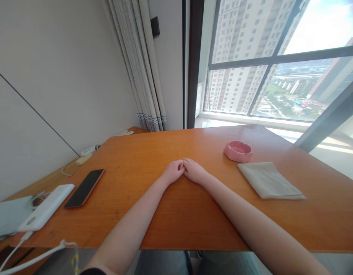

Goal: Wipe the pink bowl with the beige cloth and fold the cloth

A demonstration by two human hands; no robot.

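My left hand (pixel 172 172) and my right hand (pixel 196 172) rest together on the middle of the wooden table (pixel 153 149). Their fingers are closed and folded against each other, the right hand's fingers lying over the left's. No object shows between them, though the undersides of the fingers are hidden. To the right of my hands sits a pink ashtray (pixel 238 152) with notches in its rim. A folded light grey cloth (pixel 269 180) lies flat just in front of it. Off to the left, a dark-screened phone (pixel 85 188) lies face up near the table's edge.
Beside the phone is a white power bank (pixel 47 208) with a white cable (pixel 33 256) plugged into its near end. A power strip (pixel 89 150) lies along the left wall. Grey curtains (pixel 142 68) hang behind the table, with a large window (pixel 268 61) at the right.
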